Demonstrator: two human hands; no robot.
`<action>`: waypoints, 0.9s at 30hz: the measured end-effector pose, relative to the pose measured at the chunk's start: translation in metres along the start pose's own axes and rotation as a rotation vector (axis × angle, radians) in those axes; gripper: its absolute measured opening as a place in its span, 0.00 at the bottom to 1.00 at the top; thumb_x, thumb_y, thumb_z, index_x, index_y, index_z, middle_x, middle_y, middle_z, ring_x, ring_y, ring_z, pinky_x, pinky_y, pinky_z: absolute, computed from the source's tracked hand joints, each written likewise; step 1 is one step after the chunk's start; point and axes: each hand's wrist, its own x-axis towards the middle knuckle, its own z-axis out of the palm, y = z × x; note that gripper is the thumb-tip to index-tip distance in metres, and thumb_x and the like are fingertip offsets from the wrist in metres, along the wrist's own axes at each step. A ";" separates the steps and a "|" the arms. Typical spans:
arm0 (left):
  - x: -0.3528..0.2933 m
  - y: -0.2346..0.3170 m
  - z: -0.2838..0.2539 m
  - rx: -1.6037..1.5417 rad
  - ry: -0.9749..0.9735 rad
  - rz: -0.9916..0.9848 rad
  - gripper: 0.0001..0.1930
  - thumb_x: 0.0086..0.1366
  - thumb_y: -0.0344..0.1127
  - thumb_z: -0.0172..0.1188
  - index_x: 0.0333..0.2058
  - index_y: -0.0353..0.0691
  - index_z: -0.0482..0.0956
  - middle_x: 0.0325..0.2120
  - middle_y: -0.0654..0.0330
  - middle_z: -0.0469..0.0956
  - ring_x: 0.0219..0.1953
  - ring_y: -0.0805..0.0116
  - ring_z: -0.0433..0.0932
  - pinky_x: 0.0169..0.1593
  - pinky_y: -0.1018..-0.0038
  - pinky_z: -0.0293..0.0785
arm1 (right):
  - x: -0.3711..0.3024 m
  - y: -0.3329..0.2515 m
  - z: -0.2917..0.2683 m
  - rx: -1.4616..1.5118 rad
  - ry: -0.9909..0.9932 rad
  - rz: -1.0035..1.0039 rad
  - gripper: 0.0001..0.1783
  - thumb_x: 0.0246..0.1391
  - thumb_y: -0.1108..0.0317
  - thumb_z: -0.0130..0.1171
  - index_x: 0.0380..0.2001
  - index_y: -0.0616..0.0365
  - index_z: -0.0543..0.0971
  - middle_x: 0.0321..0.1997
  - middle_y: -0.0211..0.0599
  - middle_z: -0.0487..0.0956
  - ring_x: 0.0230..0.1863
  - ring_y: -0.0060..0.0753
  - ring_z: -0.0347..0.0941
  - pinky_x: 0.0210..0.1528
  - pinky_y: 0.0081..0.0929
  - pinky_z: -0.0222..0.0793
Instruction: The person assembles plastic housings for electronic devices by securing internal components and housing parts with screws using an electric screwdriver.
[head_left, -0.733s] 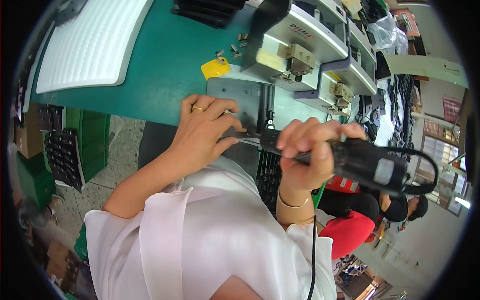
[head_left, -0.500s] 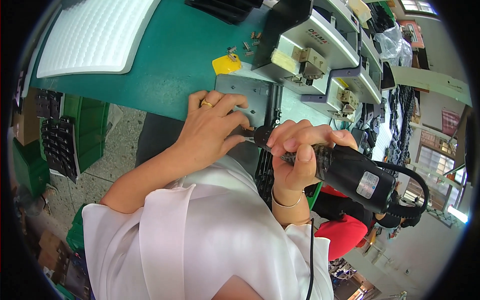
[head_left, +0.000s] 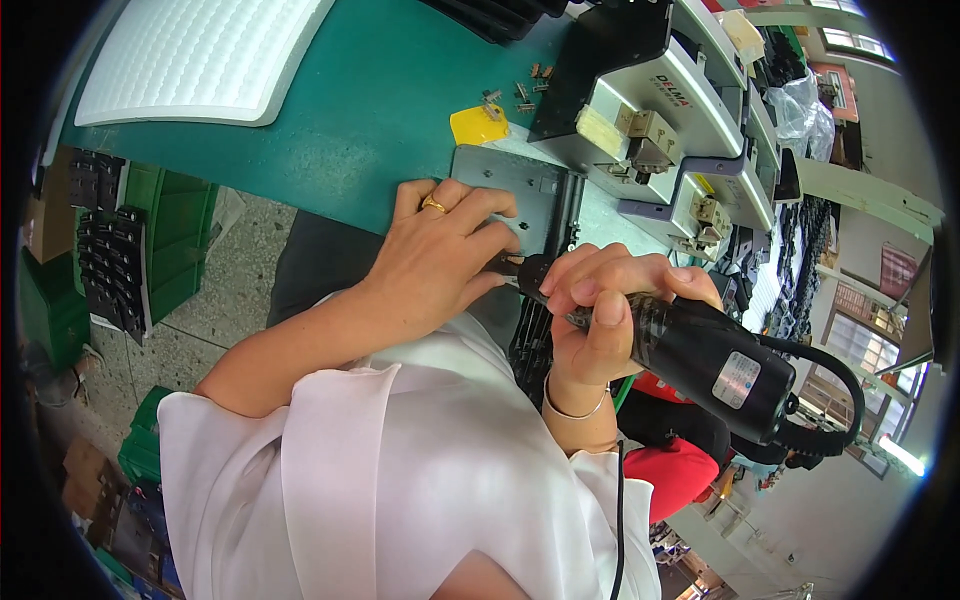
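Observation:
In my right hand [head_left: 610, 300], the fingers and thumb wrap round a black electric screwdriver [head_left: 715, 360]. Its cable loops out at the rear, and its nose points left toward my other hand. My left hand [head_left: 440, 250], with a gold ring on one finger, is bent over the near edge of a dark grey metal fixture plate [head_left: 500, 170]. Thumb and index finger pinch a small dark part [head_left: 502, 264] right by the screwdriver's nose. My fingers cover most of that part, and the driver's tip is hard to make out.
Several small metal pieces [head_left: 522, 92] lie on the green bench beside a yellow tag [head_left: 478, 126]. Grey machines [head_left: 640, 110] stand at the right. A white moulded tray [head_left: 195, 60] rests at the far left. Below the bench is a green crate [head_left: 185, 240]. Someone in red [head_left: 675, 480] is nearby.
The view has shifted slightly, so the bench and machines appear a little farther right. Both hands keep their grip, with the screwdriver's nose still at the small part.

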 end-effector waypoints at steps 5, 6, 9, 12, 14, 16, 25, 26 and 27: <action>-0.001 -0.001 0.004 -0.001 0.026 -0.018 0.23 0.44 0.34 0.72 0.42 0.49 0.76 0.48 0.67 0.70 0.49 0.64 0.67 0.53 0.62 0.55 | -0.004 0.003 0.006 -0.084 -0.009 -0.039 0.33 0.55 0.72 0.58 0.60 0.48 0.55 0.23 0.35 0.70 0.15 0.31 0.64 0.15 0.32 0.68; -0.001 0.001 0.003 -0.003 0.028 -0.023 0.25 0.44 0.34 0.72 0.43 0.49 0.75 0.48 0.67 0.69 0.49 0.64 0.67 0.53 0.62 0.55 | -0.002 0.001 0.008 -0.079 0.006 -0.048 0.34 0.55 0.72 0.57 0.62 0.47 0.54 0.24 0.34 0.70 0.15 0.30 0.64 0.15 0.32 0.68; -0.002 0.003 0.001 0.009 0.026 -0.029 0.28 0.43 0.35 0.72 0.46 0.50 0.74 0.48 0.67 0.69 0.49 0.65 0.67 0.52 0.62 0.54 | -0.003 0.001 0.009 -0.087 0.023 -0.065 0.34 0.56 0.73 0.55 0.62 0.47 0.53 0.24 0.33 0.68 0.15 0.28 0.63 0.15 0.31 0.68; 0.001 0.002 0.001 0.017 0.016 -0.031 0.29 0.43 0.35 0.72 0.47 0.50 0.73 0.48 0.66 0.69 0.49 0.65 0.66 0.52 0.63 0.54 | 0.000 0.002 0.013 -0.082 0.039 -0.070 0.26 0.56 0.74 0.54 0.55 0.49 0.57 0.23 0.33 0.66 0.14 0.27 0.62 0.14 0.30 0.67; 0.001 0.000 0.001 0.017 0.011 -0.037 0.30 0.43 0.35 0.72 0.48 0.50 0.73 0.48 0.67 0.69 0.49 0.65 0.66 0.52 0.63 0.54 | 0.002 0.005 0.014 -0.070 0.047 -0.067 0.20 0.56 0.73 0.54 0.48 0.50 0.59 0.23 0.34 0.67 0.13 0.27 0.61 0.14 0.30 0.67; 0.003 -0.001 0.002 0.024 0.023 -0.030 0.30 0.43 0.35 0.72 0.49 0.50 0.72 0.48 0.66 0.69 0.49 0.64 0.66 0.52 0.62 0.54 | 0.004 0.008 0.013 -0.071 0.056 -0.060 0.19 0.56 0.74 0.55 0.47 0.51 0.59 0.23 0.34 0.67 0.13 0.27 0.62 0.14 0.30 0.67; 0.020 -0.014 -0.028 0.182 -0.074 0.051 0.41 0.39 0.45 0.75 0.54 0.46 0.69 0.60 0.48 0.59 0.63 0.49 0.56 0.62 0.53 0.50 | 0.004 0.009 0.020 -0.123 0.079 -0.049 0.26 0.53 0.78 0.59 0.51 0.54 0.59 0.19 0.36 0.70 0.13 0.29 0.65 0.16 0.30 0.68; 0.020 -0.016 -0.030 0.224 -0.048 0.072 0.41 0.39 0.45 0.75 0.54 0.46 0.69 0.60 0.48 0.59 0.63 0.49 0.56 0.62 0.53 0.50 | 0.002 0.009 0.021 -0.137 0.082 -0.049 0.27 0.54 0.77 0.59 0.53 0.54 0.59 0.19 0.35 0.70 0.14 0.29 0.65 0.17 0.29 0.68; 0.021 -0.014 -0.030 0.208 -0.103 0.093 0.41 0.39 0.46 0.75 0.54 0.45 0.69 0.60 0.47 0.58 0.64 0.48 0.55 0.63 0.51 0.48 | 0.001 0.008 0.019 -0.146 0.085 -0.056 0.28 0.54 0.77 0.59 0.54 0.55 0.58 0.19 0.35 0.70 0.14 0.29 0.65 0.17 0.29 0.68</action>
